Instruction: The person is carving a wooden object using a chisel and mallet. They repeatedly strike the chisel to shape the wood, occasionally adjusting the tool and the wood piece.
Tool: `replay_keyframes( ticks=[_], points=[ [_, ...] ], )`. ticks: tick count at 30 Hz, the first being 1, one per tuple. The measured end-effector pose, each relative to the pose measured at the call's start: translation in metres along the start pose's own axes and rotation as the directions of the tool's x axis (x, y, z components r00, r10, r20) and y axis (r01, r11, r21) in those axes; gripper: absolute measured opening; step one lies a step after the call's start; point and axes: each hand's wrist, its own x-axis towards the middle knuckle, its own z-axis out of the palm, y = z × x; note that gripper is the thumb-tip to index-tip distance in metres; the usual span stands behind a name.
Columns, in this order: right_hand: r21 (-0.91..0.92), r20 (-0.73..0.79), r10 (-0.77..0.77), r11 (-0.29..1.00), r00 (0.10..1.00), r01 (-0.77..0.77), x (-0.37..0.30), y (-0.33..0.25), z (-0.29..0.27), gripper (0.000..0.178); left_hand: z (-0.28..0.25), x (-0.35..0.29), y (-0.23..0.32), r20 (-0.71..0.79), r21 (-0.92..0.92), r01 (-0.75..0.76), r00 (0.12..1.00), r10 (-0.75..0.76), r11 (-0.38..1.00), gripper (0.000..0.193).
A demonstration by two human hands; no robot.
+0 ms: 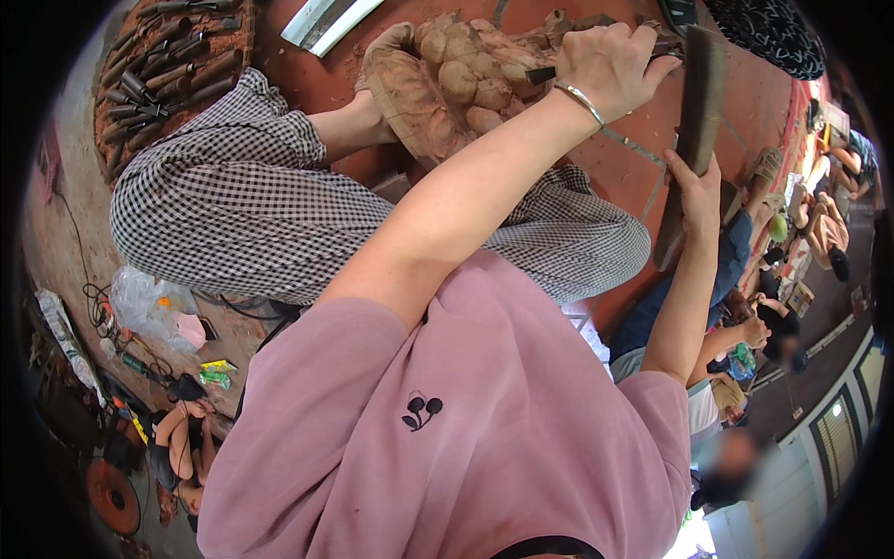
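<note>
My left hand point(605, 70), with a silver bangle at the wrist, is closed around a chisel. The chisel's dark flat blade point(540, 74) sticks out to the left, over a carved piece of wood point(466, 70) with rounded, fruit-like lumps. Further right, my right hand point(697, 191) grips a long, flat wooden mallet point(700, 98), held roughly upright in the picture. The mallet's upper end is near the left hand's fingers; whether they touch is unclear. My bare foot point(368, 116) rests against the carving's left side. Most of the chisel handle is hidden by my left hand.
A round tray point(247, 37) of many chisels and gouges among wood chips lies at the far left. Red tiles point(629, 172) cover the floor. A plastic bag point(154, 303) and cables lie at left. Other people point(829, 224) sit at right, one close beside my right arm.
</note>
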Motion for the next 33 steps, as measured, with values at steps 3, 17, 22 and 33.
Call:
replay_keyframes(
  ticks=[3,17,22,33],
  points=[
    [0.101,-0.019,0.029,0.994,0.999,-0.027,-0.001,0.003,0.001,0.037,0.001,-0.002,0.000,-0.033,-0.001,-0.023,0.999,0.023,1.000,0.041],
    [0.125,-0.025,-0.015,0.992,1.000,0.018,-0.013,0.001,0.001,0.036,-0.010,-0.002,0.002,-0.211,-0.019,-0.138,0.969,0.131,0.990,0.038],
    [0.017,-0.052,-0.068,0.997,0.996,0.069,-0.016,-0.005,-0.001,0.036,-0.013,-0.004,0.002,-0.211,-0.030,-0.143,0.968,0.134,0.989,0.039],
    [-0.224,-0.068,-0.126,0.969,0.990,0.108,-0.023,-0.007,0.000,0.031,-0.019,-0.007,0.001,-0.289,-0.081,-0.190,0.944,0.159,0.979,0.042]
  ],
)
